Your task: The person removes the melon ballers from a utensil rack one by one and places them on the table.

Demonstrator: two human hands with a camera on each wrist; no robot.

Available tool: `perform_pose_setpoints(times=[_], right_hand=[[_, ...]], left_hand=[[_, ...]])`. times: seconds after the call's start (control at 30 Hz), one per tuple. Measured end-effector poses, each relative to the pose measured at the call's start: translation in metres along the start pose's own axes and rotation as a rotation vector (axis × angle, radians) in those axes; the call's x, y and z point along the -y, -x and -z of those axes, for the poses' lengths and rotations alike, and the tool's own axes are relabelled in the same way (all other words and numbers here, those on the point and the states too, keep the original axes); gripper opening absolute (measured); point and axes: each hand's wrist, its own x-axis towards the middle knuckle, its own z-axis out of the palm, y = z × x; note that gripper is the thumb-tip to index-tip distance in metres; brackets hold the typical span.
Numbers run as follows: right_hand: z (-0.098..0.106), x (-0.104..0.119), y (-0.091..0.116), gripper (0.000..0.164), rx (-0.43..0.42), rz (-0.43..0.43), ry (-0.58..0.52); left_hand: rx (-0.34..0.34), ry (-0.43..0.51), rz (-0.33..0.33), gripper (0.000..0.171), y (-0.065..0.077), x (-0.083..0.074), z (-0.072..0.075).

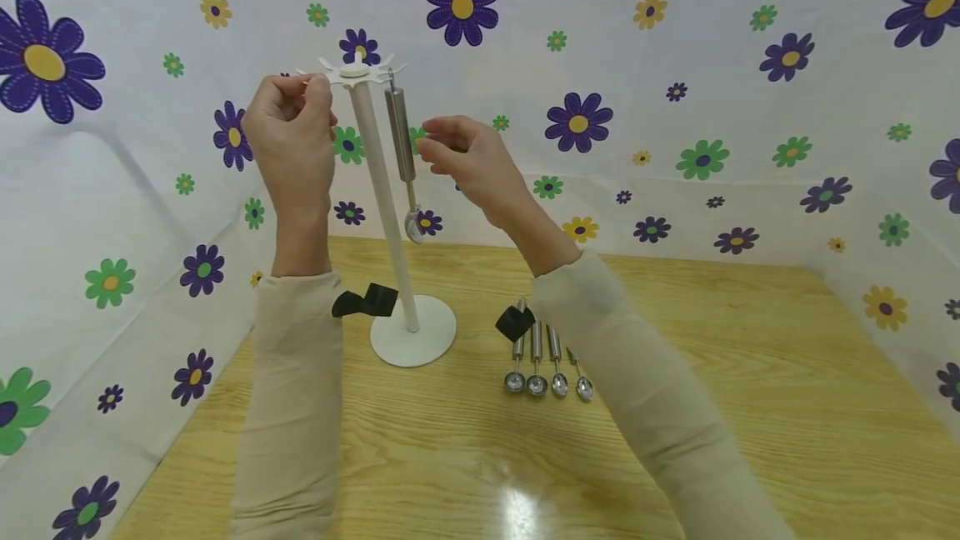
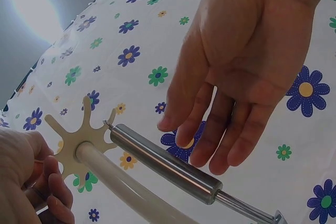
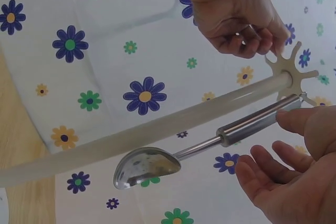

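Note:
A white utensil stand (image 1: 384,190) rises from a round base, with a ring of hook arms at its top. My left hand (image 1: 294,127) pinches one of these arms on the left side. From a right-hand arm hangs a steel scoop (image 1: 401,136) by the loop of its handle, its oval bowl (image 3: 147,167) pointing down. Just right of the handle is my right hand (image 1: 472,161), fingers loosely bent and nothing held. In the left wrist view a gap shows between that hand and the scoop handle (image 2: 168,163).
Several smaller steel scoops (image 1: 536,386) lie side by side on the wooden table (image 1: 450,457), partly behind my right forearm. A flower-print cloth (image 1: 735,90) covers the walls at the back and sides. The stand's round base (image 1: 412,348) rests left of the scoops.

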Motion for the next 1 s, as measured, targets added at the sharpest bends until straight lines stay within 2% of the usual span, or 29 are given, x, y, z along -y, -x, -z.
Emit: perform_pose_setpoints(times=[0.33,0.63,0.83,1.0], right_hand=[[-0.026,0.002,-0.008,0.039,0.017,-0.007,0.055],[-0.034,0.006,-0.005,0.034,0.028,-0.002,0.093],[-0.028,0.007,-0.004,0.031,0.058,0.027,0.131],[-0.004,0.013,-0.007,0.021,0.088,-0.005,0.232]], left_hand=[[-0.006,-0.009,-0.005,0.015,-0.001,0.001,0.0],[-0.006,-0.016,0.0,0.015,0.0,0.001,0.001],[-0.007,-0.002,0.003,0.015,0.0,0.001,0.001],[0.006,0.019,-0.001,0.014,0.0,-0.001,0.0]])
